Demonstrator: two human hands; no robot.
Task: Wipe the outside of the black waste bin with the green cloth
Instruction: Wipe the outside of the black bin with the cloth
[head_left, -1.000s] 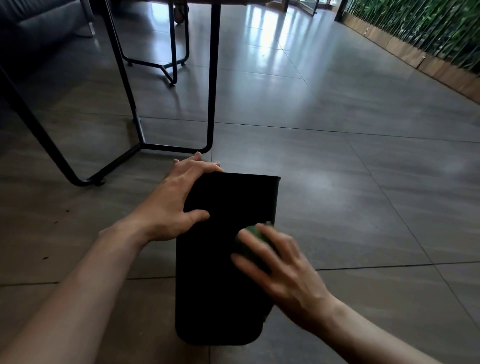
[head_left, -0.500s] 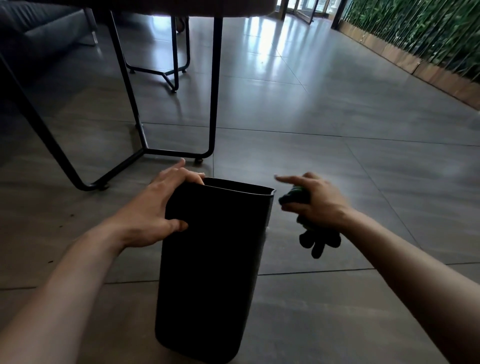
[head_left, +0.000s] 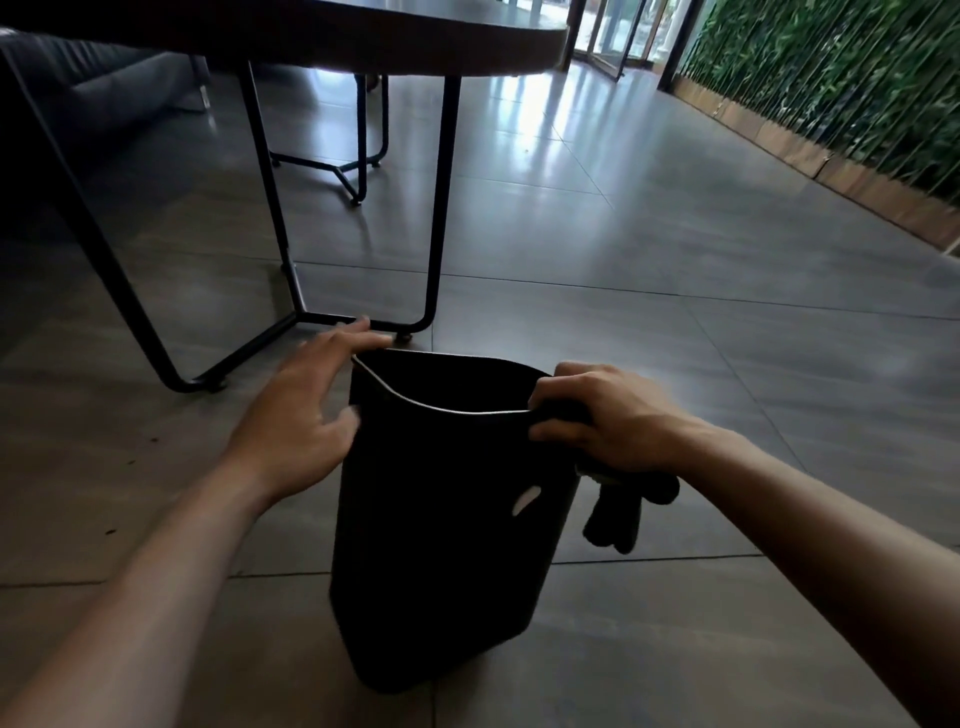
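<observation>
Two hands at black waste bin (head_left: 441, 545), upright on tiled floor (head_left: 675, 322) near table legs (head_left: 436, 208). Left hand (head_left: 301, 415) open, fingers at far-left rim. Right hand (head_left: 602, 421) grips right rim, cloth (head_left: 623, 514) bunched under it, hanging beside bin.

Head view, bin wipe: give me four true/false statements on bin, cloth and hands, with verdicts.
1. The black waste bin stands on the tiled floor. True.
2. The right hand holds the bin's rim. True.
3. The cloth lies on the floor. False: it hangs from the right hand beside the bin.
4. The left hand is under the table, away from the bin. False: it is at the bin's left rim.
</observation>
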